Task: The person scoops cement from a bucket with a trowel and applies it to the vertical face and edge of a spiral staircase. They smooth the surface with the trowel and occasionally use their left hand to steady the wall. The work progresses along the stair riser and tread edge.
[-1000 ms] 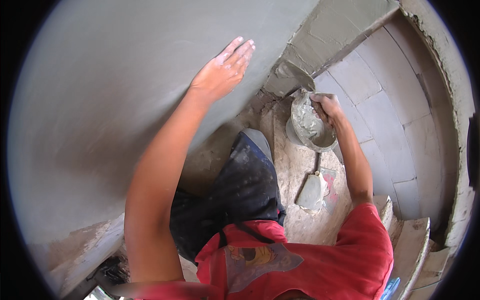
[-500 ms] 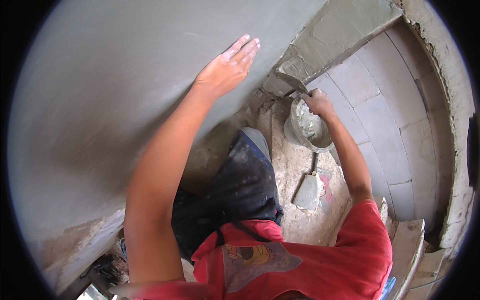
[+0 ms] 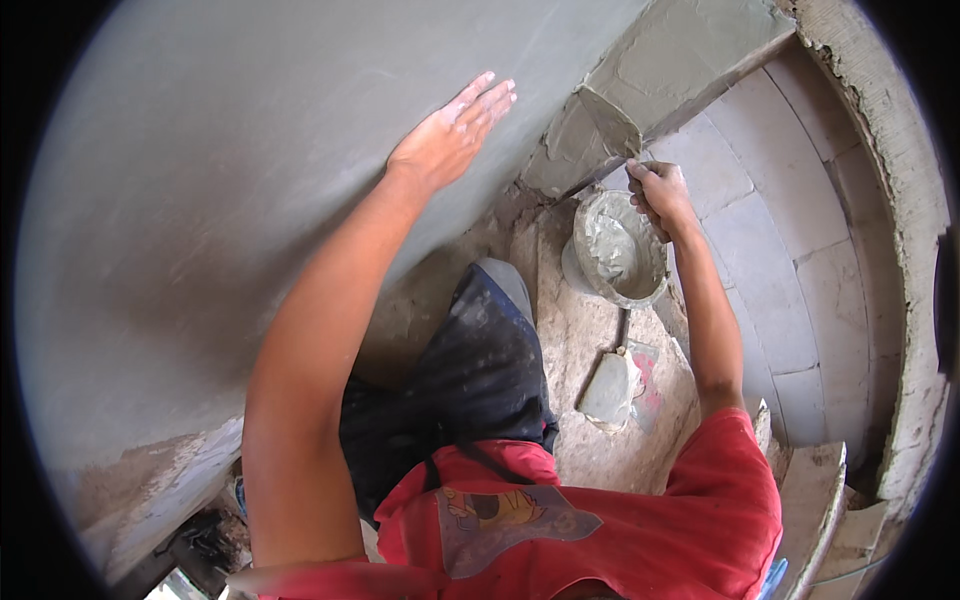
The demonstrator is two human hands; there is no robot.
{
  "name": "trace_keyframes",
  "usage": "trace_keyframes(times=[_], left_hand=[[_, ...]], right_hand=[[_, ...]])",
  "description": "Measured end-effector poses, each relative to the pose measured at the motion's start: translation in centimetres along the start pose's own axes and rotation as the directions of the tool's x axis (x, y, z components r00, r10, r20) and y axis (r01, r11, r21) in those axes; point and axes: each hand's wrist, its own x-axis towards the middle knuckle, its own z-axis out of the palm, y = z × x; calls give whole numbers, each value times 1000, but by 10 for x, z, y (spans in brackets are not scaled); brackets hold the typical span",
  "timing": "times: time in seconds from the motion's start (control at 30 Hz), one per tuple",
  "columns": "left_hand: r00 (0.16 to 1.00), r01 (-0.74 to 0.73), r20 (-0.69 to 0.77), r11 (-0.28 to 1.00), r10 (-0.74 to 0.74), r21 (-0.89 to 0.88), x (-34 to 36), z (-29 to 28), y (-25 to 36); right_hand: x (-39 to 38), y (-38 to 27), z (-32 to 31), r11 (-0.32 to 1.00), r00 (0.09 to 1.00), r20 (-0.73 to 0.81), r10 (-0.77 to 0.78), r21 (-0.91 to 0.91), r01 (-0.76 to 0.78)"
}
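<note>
In the head view, the left hand (image 3: 445, 140) lies against the smooth grey wall (image 3: 220, 190), fingers nearly straight and close together, holding nothing. The right hand (image 3: 660, 200) is closed round the handle of the trowel (image 3: 612, 125), whose blade points up and away over the coated strip (image 3: 700, 60), beside the corner with the wall. The fisheye view is too steep to tell for sure whether the blade's whole face meets the strip or only an edge.

Just below that hand stands the bucket (image 3: 576, 268), its mouth showing wet mortar (image 3: 608, 235). Nearer the body, a grey slab-like tool (image 3: 608, 390) lies on the board (image 3: 572, 345), untouched. Pale blocks (image 3: 770, 225) line the right side.

The step in hand looks to be spreading mortar on the strip. By my judgement, the next move calls for a firm grip, a low blade angle and even pressure along the surface.
</note>
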Motion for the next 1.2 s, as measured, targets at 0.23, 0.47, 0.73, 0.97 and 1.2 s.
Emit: trace_keyframes(times=[0.23,0.47,0.73,0.97,1.2], left_hand=[[1000,16,4,1000,-16,7,4,6,6],[974,181,-49,889,-222,-421,6,13,48],[802,333,581,-912,141,-238,53,11,268],[823,186,533,-980,196,74,128,13,335],[717,236,643,-962,267,136,114,3,375]], right_hand=[[-31,8,-4,990,984,-168,-59,119,80],[-130,63,-33,913,968,-245,60,405,46],[-243,150,-15,762,811,-447,378,648,3],[-279,211,20,635,769,-405,495,773,-2],[-269,247,7,563,758,-415,504,823,76]])
